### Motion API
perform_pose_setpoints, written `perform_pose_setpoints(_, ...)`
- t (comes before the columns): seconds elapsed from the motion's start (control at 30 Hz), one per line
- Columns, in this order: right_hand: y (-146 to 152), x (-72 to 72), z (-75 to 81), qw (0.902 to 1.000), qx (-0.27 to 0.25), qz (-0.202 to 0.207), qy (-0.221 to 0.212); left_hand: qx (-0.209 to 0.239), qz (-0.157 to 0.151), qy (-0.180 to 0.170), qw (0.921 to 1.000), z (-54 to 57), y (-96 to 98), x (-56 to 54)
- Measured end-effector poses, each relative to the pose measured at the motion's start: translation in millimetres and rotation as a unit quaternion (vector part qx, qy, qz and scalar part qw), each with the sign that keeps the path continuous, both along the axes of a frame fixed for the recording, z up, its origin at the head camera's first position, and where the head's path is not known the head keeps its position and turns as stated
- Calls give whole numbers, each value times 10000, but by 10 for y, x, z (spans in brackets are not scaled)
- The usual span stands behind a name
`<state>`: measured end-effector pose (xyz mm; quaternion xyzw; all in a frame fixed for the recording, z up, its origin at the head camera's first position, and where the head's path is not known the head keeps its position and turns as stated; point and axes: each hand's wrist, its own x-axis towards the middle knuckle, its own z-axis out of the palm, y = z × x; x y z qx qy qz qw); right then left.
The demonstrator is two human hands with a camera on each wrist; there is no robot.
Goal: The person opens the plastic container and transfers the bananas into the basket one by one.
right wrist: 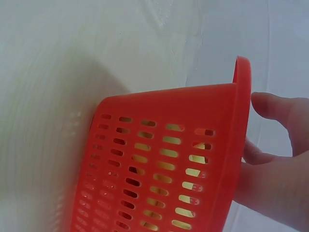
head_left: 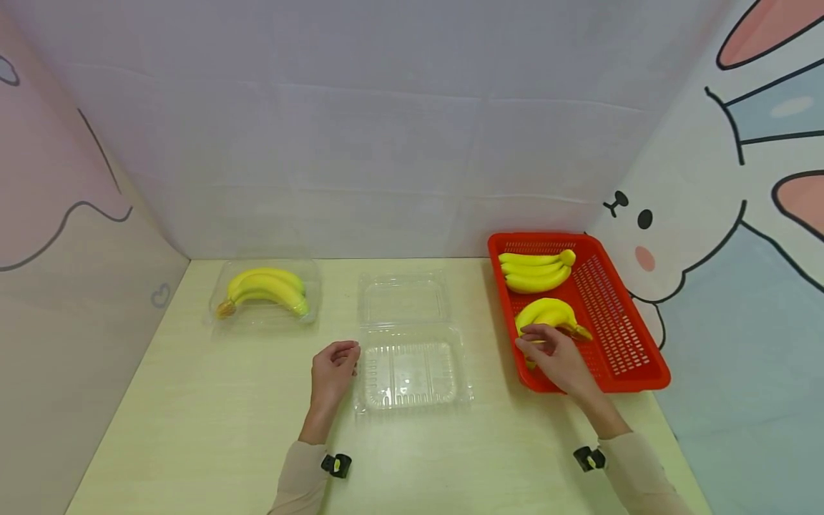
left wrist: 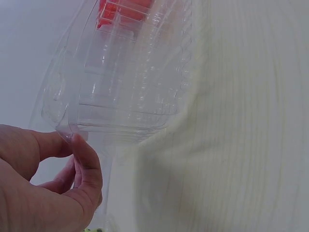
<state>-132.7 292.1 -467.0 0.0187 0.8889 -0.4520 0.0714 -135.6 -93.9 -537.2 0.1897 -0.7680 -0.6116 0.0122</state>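
In the head view a clear plastic clamshell container (head_left: 413,408) lies with its lid folded back on the table. My left hand (head_left: 332,375) pinches its left edge between thumb and fingertips, as the left wrist view also shows. Over at the red basket (head_left: 601,386), my right hand (head_left: 561,360) reaches past the rim, just above a bunch of yellow bananas (head_left: 546,310). Its thumb and fingers stand apart, partly covering that bunch. Behind lies another banana bunch (head_left: 536,271). In the right wrist view the basket wall (right wrist: 193,101) hides the fingers' lower part.
At the back left, a clear container (head_left: 312,279) holds a bunch of bananas (head_left: 273,283). The pale wooden table (head_left: 212,422) meets a white cloth backdrop (head_left: 386,143) behind, with printed side panels left and right. The basket stands close to the right panel.
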Motion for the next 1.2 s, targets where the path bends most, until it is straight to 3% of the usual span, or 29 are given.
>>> perform_pose_setpoints(0.77,-20,16,-36,9997,179,95,-101,212,-48,240,9995,6,2,2)
perform_pose_setpoints(1.2,-26,-17,-118,9999,67,-81,-64,64,-45,86,9999,1,36,-57)
